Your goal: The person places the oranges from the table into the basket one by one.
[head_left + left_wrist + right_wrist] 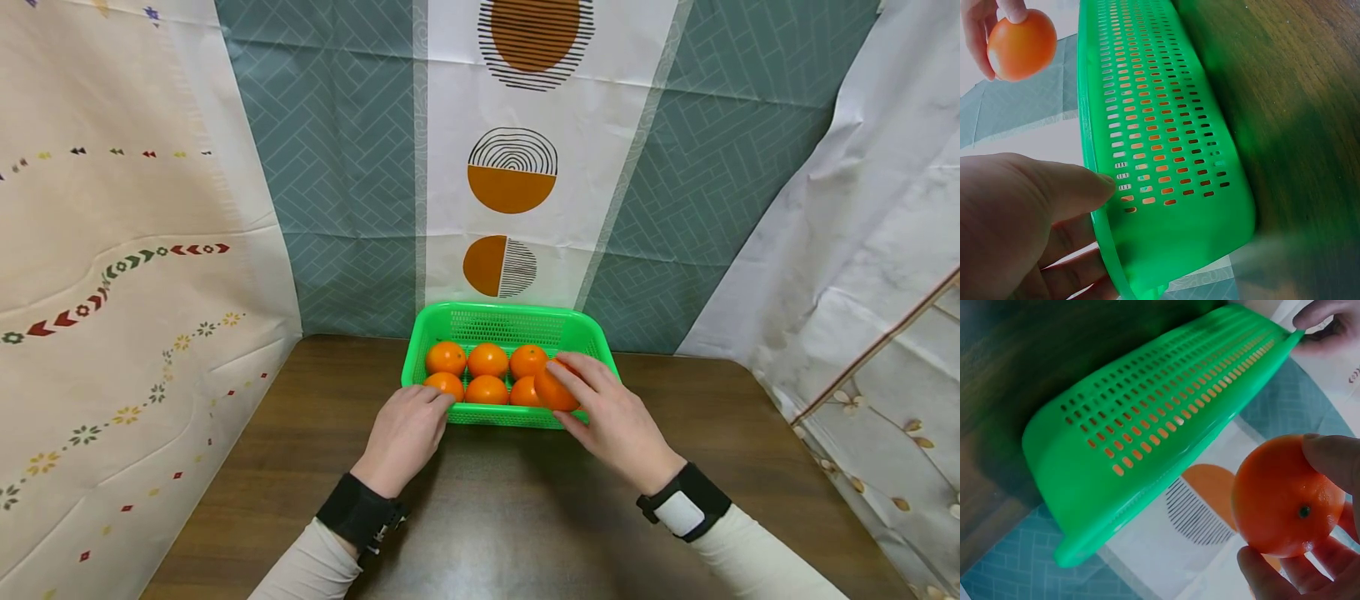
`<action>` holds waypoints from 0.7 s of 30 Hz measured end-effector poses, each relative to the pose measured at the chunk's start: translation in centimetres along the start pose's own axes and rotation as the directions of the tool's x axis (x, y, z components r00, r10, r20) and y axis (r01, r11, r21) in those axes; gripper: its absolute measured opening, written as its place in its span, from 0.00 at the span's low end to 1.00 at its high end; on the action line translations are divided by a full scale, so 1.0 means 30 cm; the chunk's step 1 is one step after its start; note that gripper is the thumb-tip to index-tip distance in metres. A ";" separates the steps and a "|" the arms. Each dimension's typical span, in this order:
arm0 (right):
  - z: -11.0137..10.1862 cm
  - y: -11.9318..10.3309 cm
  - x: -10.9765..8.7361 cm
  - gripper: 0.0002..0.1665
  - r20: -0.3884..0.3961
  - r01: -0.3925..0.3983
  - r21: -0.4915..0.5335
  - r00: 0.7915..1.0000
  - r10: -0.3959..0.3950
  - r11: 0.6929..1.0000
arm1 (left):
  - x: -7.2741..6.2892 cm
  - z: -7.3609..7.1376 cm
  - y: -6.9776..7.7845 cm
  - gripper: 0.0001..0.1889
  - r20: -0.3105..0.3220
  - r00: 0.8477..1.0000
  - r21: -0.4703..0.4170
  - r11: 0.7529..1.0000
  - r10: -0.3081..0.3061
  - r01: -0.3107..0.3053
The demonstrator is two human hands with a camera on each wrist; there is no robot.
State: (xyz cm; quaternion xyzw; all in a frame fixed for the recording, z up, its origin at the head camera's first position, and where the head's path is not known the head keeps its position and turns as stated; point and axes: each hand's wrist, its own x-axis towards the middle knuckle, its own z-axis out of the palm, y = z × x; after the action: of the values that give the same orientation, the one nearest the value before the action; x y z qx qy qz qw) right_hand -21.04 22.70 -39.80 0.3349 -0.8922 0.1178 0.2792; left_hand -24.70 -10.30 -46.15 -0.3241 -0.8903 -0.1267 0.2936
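A green plastic basket (504, 414) with slotted walls stands on the table, holding several oranges (487, 361) in two rows. My left hand (405, 429) grips its front rim near the left corner. In the left wrist view the thumb (1079, 187) lies outside the wall and the other fingers reach over to the inner side. My right hand (618, 421) holds one orange (1288, 497) between thumb and fingers. This orange is raised above the basket's front right part, and its green stem spot shows in the right wrist view.
The brown wooden table (480, 508) carries the basket near its far edge. Behind it hangs a patterned teal and white cloth (352, 167). A cream cloth (135, 333) borders the left side, and a white marbled cloth (877, 333) the right.
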 end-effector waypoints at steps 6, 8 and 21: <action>-0.003 0.032 0.017 0.45 0.019 -0.014 -0.017 1.000 0.014 1.000 | -0.001 -0.001 0.000 0.08 -0.013 1.000 -0.008 1.000 0.009 -0.009; -0.003 0.042 0.023 0.45 0.029 -0.026 -0.021 0.999 0.027 0.999 | -0.001 -0.001 0.000 0.08 -0.010 1.000 -0.013 1.000 0.006 -0.006; 0.024 0.125 0.076 0.43 0.057 -0.117 -0.029 0.991 0.118 0.993 | -0.001 -0.004 0.003 0.08 -0.020 1.000 0.001 1.000 0.010 -0.010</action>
State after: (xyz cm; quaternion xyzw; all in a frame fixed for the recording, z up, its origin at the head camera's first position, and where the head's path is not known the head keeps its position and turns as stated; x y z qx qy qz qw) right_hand -25.25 24.02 -39.15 0.2815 -0.9197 0.1128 0.2495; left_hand -24.57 -10.29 -46.07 -0.3270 -0.8859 -0.1281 0.3031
